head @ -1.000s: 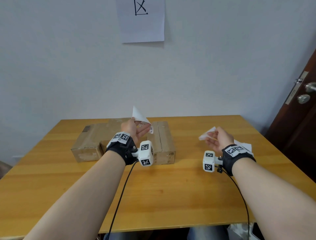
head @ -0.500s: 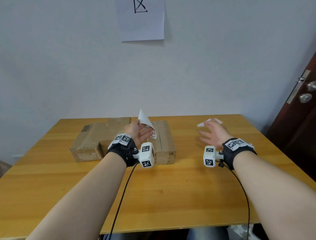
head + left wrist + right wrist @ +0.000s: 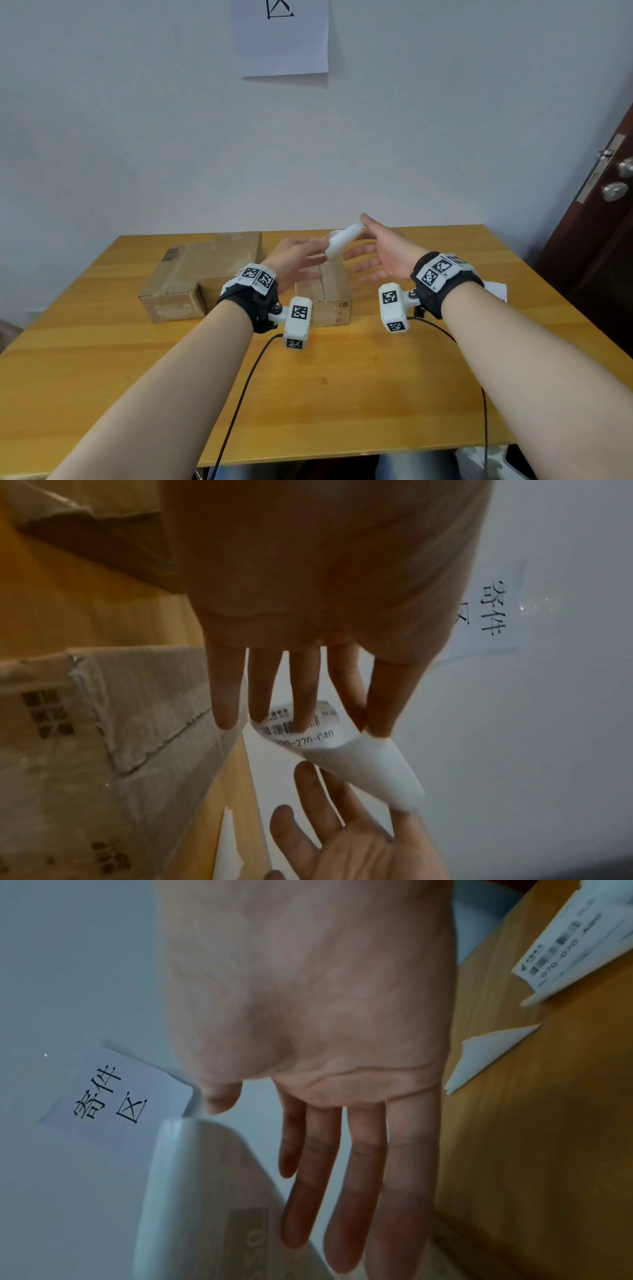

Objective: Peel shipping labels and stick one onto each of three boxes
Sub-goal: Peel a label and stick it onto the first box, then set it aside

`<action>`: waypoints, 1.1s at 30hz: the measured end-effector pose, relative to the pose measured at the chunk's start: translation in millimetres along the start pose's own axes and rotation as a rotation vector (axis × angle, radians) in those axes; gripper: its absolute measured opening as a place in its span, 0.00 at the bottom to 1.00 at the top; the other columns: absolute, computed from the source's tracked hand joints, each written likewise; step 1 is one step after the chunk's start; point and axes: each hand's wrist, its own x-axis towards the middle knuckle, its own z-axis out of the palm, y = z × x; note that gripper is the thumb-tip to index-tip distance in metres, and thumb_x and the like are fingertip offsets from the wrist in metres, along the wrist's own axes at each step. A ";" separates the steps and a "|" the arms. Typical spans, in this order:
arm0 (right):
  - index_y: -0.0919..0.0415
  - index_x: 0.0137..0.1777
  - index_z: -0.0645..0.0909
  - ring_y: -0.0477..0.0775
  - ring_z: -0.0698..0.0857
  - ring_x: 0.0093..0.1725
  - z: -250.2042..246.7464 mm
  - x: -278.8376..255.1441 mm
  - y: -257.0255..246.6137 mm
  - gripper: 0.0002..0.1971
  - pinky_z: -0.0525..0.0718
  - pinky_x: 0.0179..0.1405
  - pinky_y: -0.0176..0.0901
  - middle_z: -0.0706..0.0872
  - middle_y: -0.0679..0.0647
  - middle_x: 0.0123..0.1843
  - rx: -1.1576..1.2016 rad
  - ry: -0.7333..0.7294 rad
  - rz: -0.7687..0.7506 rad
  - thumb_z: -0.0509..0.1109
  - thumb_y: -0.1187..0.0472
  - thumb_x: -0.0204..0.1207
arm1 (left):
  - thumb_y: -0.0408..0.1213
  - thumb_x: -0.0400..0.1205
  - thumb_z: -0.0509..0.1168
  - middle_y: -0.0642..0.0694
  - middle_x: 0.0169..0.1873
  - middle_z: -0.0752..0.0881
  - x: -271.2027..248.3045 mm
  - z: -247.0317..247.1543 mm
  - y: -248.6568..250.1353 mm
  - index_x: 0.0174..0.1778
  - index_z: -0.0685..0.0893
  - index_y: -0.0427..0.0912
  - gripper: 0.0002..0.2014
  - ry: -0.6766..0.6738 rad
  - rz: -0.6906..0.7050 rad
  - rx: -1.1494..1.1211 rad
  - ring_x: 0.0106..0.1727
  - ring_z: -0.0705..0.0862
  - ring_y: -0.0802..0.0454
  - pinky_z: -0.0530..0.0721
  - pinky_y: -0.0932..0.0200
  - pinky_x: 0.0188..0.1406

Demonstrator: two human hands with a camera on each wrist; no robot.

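Note:
Three cardboard boxes stand at the back of the wooden table point(image 3: 342, 394): a wide flat box point(image 3: 202, 263), a small box point(image 3: 219, 291) in front of it, and a taped box point(image 3: 329, 298). Above the taped box my hands hold a curled white shipping label point(image 3: 342, 241) between them. My left hand point(image 3: 301, 255) pinches one end with thumb and forefinger; the barcode side of the label point(image 3: 301, 729) shows past its fingers. My right hand point(image 3: 376, 250) is flat with straight fingers, and its thumb point(image 3: 219, 1099) touches the far edge of the label point(image 3: 192, 1191).
More printed labels point(image 3: 565, 947) and a torn white backing piece point(image 3: 486, 1056) lie on the table to the right. A paper sign point(image 3: 281, 34) hangs on the wall. A dark door point(image 3: 603, 219) stands at the right. Cables run from both wrists over the front edge.
My right hand let go of the white backing piece and swung left to meet the left hand. The label, upright in the left hand before, now curls between both hands.

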 end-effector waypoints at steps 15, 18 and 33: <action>0.65 0.72 0.77 0.63 0.95 0.44 15.3 4.3 11.6 0.17 0.96 0.42 0.61 0.91 0.66 0.60 -0.053 0.073 -0.079 0.72 0.70 0.85 | 0.44 0.75 0.81 0.52 0.72 0.84 -8.6 -13.1 -4.5 0.69 0.88 0.55 0.24 -0.147 0.053 0.194 0.76 0.78 0.49 0.79 0.35 0.74; 0.64 0.71 0.79 0.60 0.95 0.43 19.6 5.3 12.3 0.15 0.96 0.45 0.61 0.93 0.64 0.55 -0.082 0.081 -0.093 0.71 0.67 0.87 | 0.45 0.81 0.77 0.49 0.68 0.87 -10.1 -14.4 -5.4 0.68 0.89 0.52 0.19 -0.096 0.041 0.152 0.71 0.83 0.49 0.86 0.36 0.68; 0.57 0.63 0.88 0.57 0.92 0.35 25.1 24.4 12.3 0.16 0.88 0.30 0.47 0.94 0.55 0.49 -0.354 0.178 -0.138 0.69 0.46 0.88 | 0.34 0.84 0.72 0.47 0.54 0.94 4.6 -27.5 -21.4 0.55 0.94 0.46 0.08 0.175 -0.023 0.156 0.54 0.94 0.47 0.89 0.57 0.39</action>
